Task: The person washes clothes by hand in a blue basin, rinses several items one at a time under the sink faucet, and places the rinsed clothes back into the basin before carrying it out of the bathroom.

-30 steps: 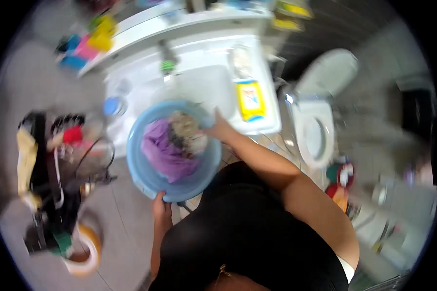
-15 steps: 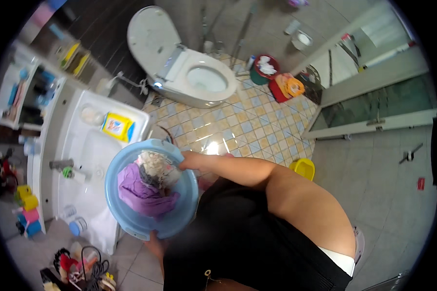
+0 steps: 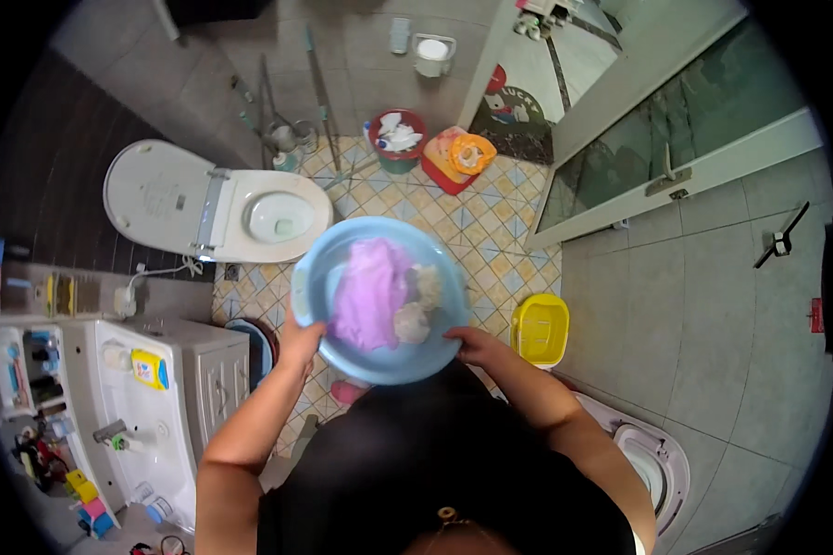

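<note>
A round light-blue basin (image 3: 379, 365) is held level in front of my body, over the tiled floor. Inside it lie a crumpled purple cloth (image 3: 370, 296) and, to its right, a cream and grey bundle of cloth (image 3: 418, 310). My left hand (image 3: 301, 342) grips the basin's near left rim, thumb on the inner side. At the near right rim my right hand (image 3: 477, 344) has hold too, its thumb over the edge. The fingers under the rim are hidden on both sides.
An open toilet (image 3: 273, 217) stands beyond the basin to the left. A white sink (image 3: 157, 416) with a wipes pack is at left. A waste bin (image 3: 398, 153) and a red stool (image 3: 449, 171) are ahead. A yellow basin (image 3: 541, 331) and glass door (image 3: 639, 166) are at right.
I have turned right, away from the sink. The basin has moved from beside the sink to in front of me over the floor, still in both hands.
</note>
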{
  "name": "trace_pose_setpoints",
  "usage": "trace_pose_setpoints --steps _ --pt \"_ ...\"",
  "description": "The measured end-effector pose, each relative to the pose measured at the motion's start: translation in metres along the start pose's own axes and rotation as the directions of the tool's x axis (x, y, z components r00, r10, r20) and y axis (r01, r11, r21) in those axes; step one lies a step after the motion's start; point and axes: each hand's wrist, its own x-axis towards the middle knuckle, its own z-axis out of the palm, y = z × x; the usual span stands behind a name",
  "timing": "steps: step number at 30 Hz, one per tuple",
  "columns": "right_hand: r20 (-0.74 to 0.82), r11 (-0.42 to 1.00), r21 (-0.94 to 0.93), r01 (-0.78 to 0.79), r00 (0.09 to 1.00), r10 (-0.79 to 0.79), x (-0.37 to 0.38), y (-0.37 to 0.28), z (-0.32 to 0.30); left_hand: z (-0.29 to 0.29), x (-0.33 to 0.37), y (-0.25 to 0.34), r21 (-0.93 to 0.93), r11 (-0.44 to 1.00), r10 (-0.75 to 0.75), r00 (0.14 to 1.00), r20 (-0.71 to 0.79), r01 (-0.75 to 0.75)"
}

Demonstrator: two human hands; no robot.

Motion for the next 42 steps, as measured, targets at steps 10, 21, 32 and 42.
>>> trace_pose_setpoints --steps 10,21,32,42 --pt "-0.249 0.96 0.129 0.25 0.945 -0.213 -0.028 -0.116 -0.184 0.247 0.149 0.035 0.371 0.92 -0.278 0.876 0.394 0.126" --pt "-0.524 0.776 0.428 0.463 0.827 -0.205 0.036 -0.336 -0.219 0.411 0.451 -0.076 0.702 0.701 -0.029 0.978 0.206 -0.127" --pt "-0.629 0.606 0.555 0.57 0.764 -0.142 0.167 -0.501 -0.309 0.606 0.677 -0.193 0.872 0.471 0.129 0.988 0.083 -0.134" --pt "-0.591 0.642 0.57 0.512 0.799 -0.111 0.208 -0.562 -0.371 0.704 0.761 -0.228 0.688 0.58 0.041 0.828 -0.559 0.435"
